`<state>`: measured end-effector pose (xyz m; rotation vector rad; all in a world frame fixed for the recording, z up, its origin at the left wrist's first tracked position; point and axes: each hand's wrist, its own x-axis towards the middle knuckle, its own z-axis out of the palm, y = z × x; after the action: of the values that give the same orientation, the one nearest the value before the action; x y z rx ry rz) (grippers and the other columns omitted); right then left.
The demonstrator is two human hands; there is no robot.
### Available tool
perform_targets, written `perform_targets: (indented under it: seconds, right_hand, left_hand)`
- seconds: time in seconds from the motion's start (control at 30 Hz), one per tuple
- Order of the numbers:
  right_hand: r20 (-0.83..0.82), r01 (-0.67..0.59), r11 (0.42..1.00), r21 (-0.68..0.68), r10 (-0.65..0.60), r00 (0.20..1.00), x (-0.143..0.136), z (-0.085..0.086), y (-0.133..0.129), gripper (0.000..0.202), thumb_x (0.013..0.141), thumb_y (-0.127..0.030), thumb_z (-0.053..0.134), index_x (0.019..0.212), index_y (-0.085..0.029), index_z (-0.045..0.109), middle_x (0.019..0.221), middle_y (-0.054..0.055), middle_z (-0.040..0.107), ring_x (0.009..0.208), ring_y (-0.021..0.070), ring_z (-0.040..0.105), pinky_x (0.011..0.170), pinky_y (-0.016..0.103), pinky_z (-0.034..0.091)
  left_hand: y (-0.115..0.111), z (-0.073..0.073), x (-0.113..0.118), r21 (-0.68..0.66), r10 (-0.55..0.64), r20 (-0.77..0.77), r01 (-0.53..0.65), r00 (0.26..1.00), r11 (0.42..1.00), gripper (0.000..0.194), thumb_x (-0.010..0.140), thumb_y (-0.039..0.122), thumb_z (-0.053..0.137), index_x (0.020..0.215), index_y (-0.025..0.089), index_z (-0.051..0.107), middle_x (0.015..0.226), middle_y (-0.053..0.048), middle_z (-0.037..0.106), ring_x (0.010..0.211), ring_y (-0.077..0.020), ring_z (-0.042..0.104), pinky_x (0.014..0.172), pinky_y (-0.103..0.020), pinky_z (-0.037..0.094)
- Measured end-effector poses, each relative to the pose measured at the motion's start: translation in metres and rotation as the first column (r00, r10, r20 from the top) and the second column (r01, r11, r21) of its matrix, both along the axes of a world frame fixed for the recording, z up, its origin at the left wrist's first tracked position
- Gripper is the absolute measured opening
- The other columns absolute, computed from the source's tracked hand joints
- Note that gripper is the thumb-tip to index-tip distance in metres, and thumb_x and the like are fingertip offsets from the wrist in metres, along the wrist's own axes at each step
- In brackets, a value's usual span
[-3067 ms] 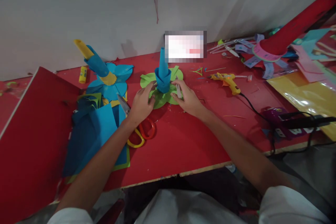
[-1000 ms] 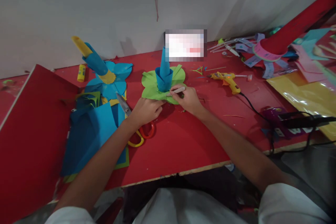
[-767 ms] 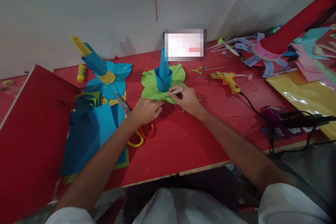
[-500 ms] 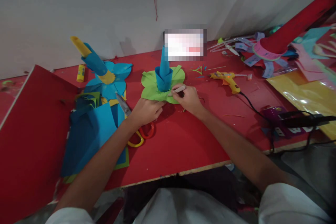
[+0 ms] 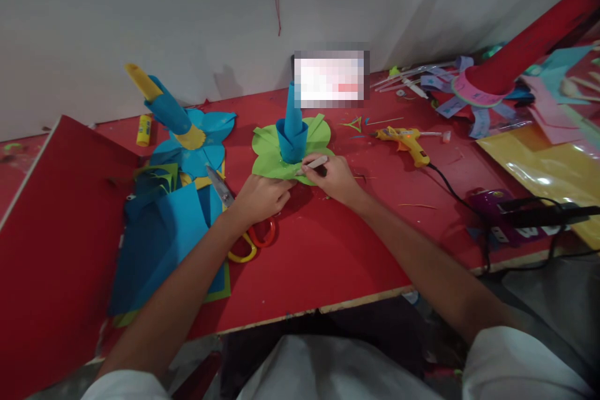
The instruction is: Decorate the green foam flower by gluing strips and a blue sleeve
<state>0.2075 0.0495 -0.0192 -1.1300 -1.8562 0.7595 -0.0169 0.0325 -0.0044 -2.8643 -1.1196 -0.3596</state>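
Observation:
A green paper flower (image 5: 272, 165) with a rolled blue paper tube (image 5: 294, 115) upright at its centre stands before me. At its front edge, my left hand (image 5: 265, 199) is closed, fingers curled and thumb against the front petal. My right hand (image 5: 335, 178) pinches a pale pen-like stick (image 5: 317, 164), its tip down on the same petal. Under my left wrist lie scissors (image 5: 220, 186) with red and yellow handles. To the left is a blue paper flower (image 5: 206, 128) with a tilted blue and yellow tube.
A yellow glue gun (image 5: 405, 140) with a black cord lies at the right. Blue paper sheets (image 5: 162, 240) and a glue stick (image 5: 144, 130) are on the left, beside a standing red panel (image 5: 65, 231). Farther right are a yellow sheet (image 5: 539, 165) and a red tube (image 5: 534, 37).
My right hand and the pale stick have shifted slightly left and down along the front petal. My left hand stays in place.

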Motion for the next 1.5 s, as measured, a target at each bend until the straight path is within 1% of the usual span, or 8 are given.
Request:
perform_targets:
  seconds: [0.1, 0.23, 0.37, 0.57, 0.93, 1.1, 1.27, 1.5]
  right_hand:
    - [0.006, 0.019, 1.0, 0.015, -0.019, 1.0, 0.0001, -0.0006, 0.001, 0.026, 0.094, -0.042, 0.058, 0.09, -0.02, 0.073, 0.091, 0.006, 0.079, 0.08, 0.0193, 0.071, 0.069, 0.028, 0.049]
    - [0.041, 0.031, 0.999, 0.022, -0.032, 0.999, -0.0001, -0.0005, 0.0007, 0.031, 0.097, -0.047, 0.057, 0.091, -0.021, 0.073, 0.092, 0.006, 0.079, 0.081, 0.0196, 0.07, 0.07, 0.028, 0.049]
    - [0.044, 0.031, 0.998, 0.049, -0.033, 0.998, -0.0001, 0.0003, -0.0005, 0.031, 0.098, -0.046, 0.057, 0.091, -0.021, 0.073, 0.091, 0.006, 0.079, 0.08, 0.0189, 0.07, 0.072, 0.028, 0.049]
    - [0.056, 0.093, 0.993, 0.073, -0.097, 0.994, 0.0018, 0.0, -0.0008, 0.028, 0.097, -0.044, 0.057, 0.093, -0.021, 0.072, 0.091, 0.007, 0.079, 0.08, 0.0195, 0.07, 0.071, 0.029, 0.05]
    - [0.058, 0.067, 0.997, 0.047, -0.069, 0.996, 0.0009, 0.0003, 0.0008, 0.028, 0.096, -0.045, 0.056, 0.091, -0.022, 0.072, 0.09, 0.006, 0.078, 0.081, 0.0202, 0.07, 0.072, 0.03, 0.05]
    - [0.087, 0.08, 0.996, 0.041, -0.084, 0.993, 0.0011, 0.0006, -0.0004, 0.021, 0.092, -0.038, 0.058, 0.085, -0.022, 0.07, 0.084, 0.005, 0.076, 0.075, 0.0193, 0.067, 0.067, 0.03, 0.048]
    - [0.09, 0.084, 0.996, 0.038, -0.087, 0.992, 0.0012, 0.0005, -0.0018, 0.017, 0.089, -0.033, 0.059, 0.083, -0.022, 0.07, 0.08, 0.004, 0.075, 0.071, 0.0182, 0.066, 0.065, 0.029, 0.046]
    - [0.063, 0.048, 0.999, 0.02, -0.049, 0.997, 0.0008, 0.0004, -0.0012, 0.027, 0.094, -0.042, 0.058, 0.09, -0.021, 0.074, 0.087, 0.006, 0.079, 0.076, 0.0191, 0.068, 0.067, 0.028, 0.048]
  left_hand:
    - [-0.0002, -0.001, -0.0002, -0.009, 0.005, -0.008, -0.005, 1.0, 1.0, 0.038, 0.092, 0.016, 0.049, 0.115, 0.023, 0.079, 0.09, -0.007, 0.08, 0.073, -0.0197, 0.067, 0.064, -0.03, 0.046]
    - [-0.0001, -0.0017, -0.0001, -0.031, 0.018, -0.02, -0.019, 1.0, 0.999, 0.04, 0.092, 0.016, 0.048, 0.117, 0.023, 0.079, 0.09, -0.007, 0.079, 0.074, -0.0195, 0.068, 0.063, -0.029, 0.046]
    - [-0.0003, -0.0003, 0.0007, -0.031, 0.021, -0.034, -0.023, 0.999, 0.999, 0.04, 0.093, 0.017, 0.048, 0.117, 0.023, 0.079, 0.09, -0.007, 0.08, 0.074, -0.02, 0.068, 0.062, -0.029, 0.045]
    - [-0.0005, 0.0014, 0.0008, -0.027, 0.015, -0.025, -0.016, 1.0, 1.0, 0.04, 0.092, 0.016, 0.047, 0.115, 0.022, 0.079, 0.089, -0.007, 0.079, 0.071, -0.0192, 0.067, 0.063, -0.029, 0.046]
    - [-0.0004, 0.0003, 0.0003, -0.044, 0.018, -0.018, -0.019, 1.0, 0.999, 0.042, 0.092, 0.016, 0.046, 0.117, 0.022, 0.079, 0.091, -0.009, 0.079, 0.074, -0.0203, 0.068, 0.064, -0.03, 0.047]
    - [-0.0006, 0.0011, 0.0009, -0.029, 0.018, -0.019, -0.018, 1.0, 0.999, 0.039, 0.091, 0.016, 0.047, 0.113, 0.022, 0.08, 0.087, -0.008, 0.078, 0.072, -0.0202, 0.067, 0.062, -0.03, 0.045]
    - [-0.001, 0.0026, 0.001, -0.039, 0.022, -0.028, -0.023, 0.999, 0.999, 0.041, 0.092, 0.016, 0.048, 0.117, 0.023, 0.079, 0.085, -0.007, 0.078, 0.071, -0.0196, 0.066, 0.065, -0.029, 0.046]
    - [-0.0004, 0.0015, 0.0012, -0.007, 0.015, -0.023, -0.015, 1.0, 1.0, 0.039, 0.091, 0.016, 0.049, 0.114, 0.022, 0.08, 0.086, -0.008, 0.078, 0.073, -0.0197, 0.067, 0.064, -0.03, 0.046]
